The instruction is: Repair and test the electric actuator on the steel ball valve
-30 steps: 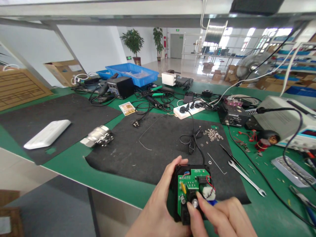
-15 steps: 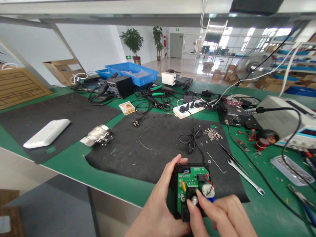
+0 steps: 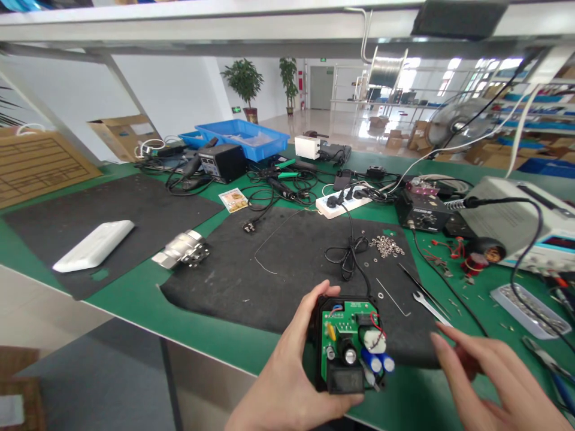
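Observation:
My left hand is wrapped round a black square housing near the table's front edge. Inside the housing sits a green circuit board bearing a black block, blue capacitors, a white round part and thin red and blue wires. A black cable runs from the housing's far side to a tied coil. My right hand is apart from the housing, thumb and forefinger spread, nothing visible between them. It hides the near end of an open-end wrench; whether it touches the wrench I cannot tell.
Small nuts lie on the black mat near a hex key. Farther right are a parts box, pliers and a soldering station. Leftward are a metal valve body and a white case.
My right hand has let go of the round part on the board and moved right, over the wrench's near end. My left hand still holds the housing. The view has tilted slightly up.

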Demonstrator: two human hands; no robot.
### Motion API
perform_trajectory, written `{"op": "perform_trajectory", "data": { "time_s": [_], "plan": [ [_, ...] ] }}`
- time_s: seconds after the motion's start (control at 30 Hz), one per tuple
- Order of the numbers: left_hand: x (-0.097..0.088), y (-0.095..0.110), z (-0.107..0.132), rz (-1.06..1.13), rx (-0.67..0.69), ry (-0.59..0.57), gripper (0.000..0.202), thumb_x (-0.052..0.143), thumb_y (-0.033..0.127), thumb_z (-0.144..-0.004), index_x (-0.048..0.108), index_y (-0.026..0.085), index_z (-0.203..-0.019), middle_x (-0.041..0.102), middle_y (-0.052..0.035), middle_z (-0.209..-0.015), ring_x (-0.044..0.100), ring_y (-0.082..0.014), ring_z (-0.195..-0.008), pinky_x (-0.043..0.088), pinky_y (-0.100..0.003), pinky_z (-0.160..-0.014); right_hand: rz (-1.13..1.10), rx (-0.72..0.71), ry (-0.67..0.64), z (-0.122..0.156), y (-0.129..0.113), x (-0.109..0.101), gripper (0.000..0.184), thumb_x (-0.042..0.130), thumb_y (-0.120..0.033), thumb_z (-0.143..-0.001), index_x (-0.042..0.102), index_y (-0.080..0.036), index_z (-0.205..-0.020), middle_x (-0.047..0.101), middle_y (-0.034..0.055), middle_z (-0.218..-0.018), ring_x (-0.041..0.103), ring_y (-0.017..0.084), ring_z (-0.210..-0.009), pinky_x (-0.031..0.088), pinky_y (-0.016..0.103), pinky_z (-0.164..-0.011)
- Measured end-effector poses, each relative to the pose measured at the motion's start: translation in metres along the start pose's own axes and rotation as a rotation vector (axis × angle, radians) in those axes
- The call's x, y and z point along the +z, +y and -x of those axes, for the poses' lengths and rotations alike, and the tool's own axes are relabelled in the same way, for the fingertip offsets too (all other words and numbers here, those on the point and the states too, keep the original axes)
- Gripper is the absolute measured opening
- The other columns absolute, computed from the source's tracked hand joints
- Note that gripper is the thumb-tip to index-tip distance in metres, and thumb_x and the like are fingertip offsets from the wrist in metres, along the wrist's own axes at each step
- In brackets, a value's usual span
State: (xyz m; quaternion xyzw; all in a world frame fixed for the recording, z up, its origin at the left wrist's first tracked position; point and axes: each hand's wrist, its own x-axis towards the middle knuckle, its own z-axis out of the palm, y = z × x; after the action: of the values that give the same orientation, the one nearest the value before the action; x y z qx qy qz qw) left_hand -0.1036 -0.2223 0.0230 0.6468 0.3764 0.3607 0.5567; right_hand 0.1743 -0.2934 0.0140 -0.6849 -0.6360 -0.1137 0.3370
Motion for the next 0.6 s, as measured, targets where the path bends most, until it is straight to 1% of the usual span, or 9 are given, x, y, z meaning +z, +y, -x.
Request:
{"op": "perform_trajectory", "data": {
  "time_s": [0.07,0.13,0.2,0.23,0.33,0.47,0.53,0.6],
  "plan": [
    [-0.001,0.0,0.0,-0.013,0.001,-0.001,0.122,0.09,0.013,-0.064,0.018,0.042,-0.158,0.033,-0.0056,-0.164,0.046,-0.0346,-0.144,0.037,-0.051,-0.124,0.108,0.015,-0.086,-0.003,0.033,0.006,0.043,0.048,-0.058,-0.101,0.07,-0.022,-0.112,0.071,0.0076,-0.106,0.068,0.024,-0.088,0.052,0.038,-0.079],
    [-0.002,0.0,0.0,-0.011,0.002,0.0,0.122,0.09,0.013,-0.064,0.018,0.042,-0.158,0.033,-0.0061,-0.164,0.045,-0.0352,-0.145,0.037,-0.052,-0.124,0.205,-0.052,-0.166,-0.005,0.06,0.015,0.047,0.042,-0.058,-0.103,0.069,-0.02,-0.113,0.071,0.0099,-0.11,0.066,0.029,-0.099,0.05,0.044,-0.09],
    [-0.002,0.0,-0.001,0.008,-0.005,-0.001,0.123,0.091,0.014,-0.064,0.018,0.042,-0.158,0.032,-0.0065,-0.165,0.045,-0.0354,-0.145,0.039,-0.052,-0.122,0.286,-0.123,-0.27,-0.008,0.078,0.024,0.043,0.042,-0.051,-0.104,0.069,-0.019,-0.116,0.07,0.0104,-0.113,0.065,0.031,-0.105,0.049,0.046,-0.091],
    [-0.002,0.0,-0.002,0.016,-0.01,-0.003,0.123,0.091,0.013,-0.063,0.019,0.042,-0.158,0.032,-0.0065,-0.165,0.045,-0.0354,-0.145,0.04,-0.051,-0.122,0.318,-0.137,-0.328,-0.01,0.083,0.027,0.04,0.043,-0.047,-0.104,0.069,-0.02,-0.116,0.07,0.0101,-0.114,0.065,0.031,-0.106,0.05,0.045,-0.088],
    [-0.003,0.002,-0.004,0.022,-0.012,-0.014,0.123,0.092,0.013,-0.062,0.021,0.041,-0.158,0.033,-0.0072,-0.164,0.044,-0.036,-0.145,0.041,-0.051,-0.121,0.391,-0.107,-0.483,-0.021,0.086,0.034,0.032,0.044,-0.037,-0.104,0.07,-0.022,-0.113,0.071,0.0087,-0.112,0.068,0.027,-0.101,0.051,0.038,-0.076],
    [-0.005,0.008,-0.007,0.037,-0.038,-0.036,0.12,0.091,0.012,-0.065,0.021,0.037,-0.159,0.031,-0.0106,-0.165,0.044,-0.0379,-0.145,0.044,-0.051,-0.119,0.412,-0.017,-0.64,-0.045,0.078,0.03,0.026,0.045,-0.032,-0.103,0.07,-0.025,-0.104,0.072,0.0057,-0.102,0.072,0.024,-0.09,0.047,0.033,-0.062],
    [-0.005,0.01,-0.009,0.037,-0.048,-0.04,0.118,0.09,0.012,-0.066,0.021,0.038,-0.159,0.03,-0.0104,-0.165,0.042,-0.0382,-0.146,0.042,-0.051,-0.12,0.412,-0.002,-0.673,-0.056,0.073,0.025,0.022,0.047,-0.031,-0.101,0.068,-0.025,-0.101,0.072,0.0047,-0.1,0.072,0.024,-0.086,0.046,0.033,-0.061],
    [-0.005,0.011,-0.01,0.038,-0.051,-0.043,0.117,0.09,0.013,-0.067,0.021,0.04,-0.158,0.031,-0.0083,-0.165,0.041,-0.0373,-0.147,0.04,-0.051,-0.121,0.391,-0.009,-0.648,-0.063,0.064,0.02,0.021,0.047,-0.031,-0.102,0.066,-0.024,-0.102,0.071,0.0047,-0.102,0.071,0.024,-0.087,0.047,0.034,-0.065]
  ]
}}
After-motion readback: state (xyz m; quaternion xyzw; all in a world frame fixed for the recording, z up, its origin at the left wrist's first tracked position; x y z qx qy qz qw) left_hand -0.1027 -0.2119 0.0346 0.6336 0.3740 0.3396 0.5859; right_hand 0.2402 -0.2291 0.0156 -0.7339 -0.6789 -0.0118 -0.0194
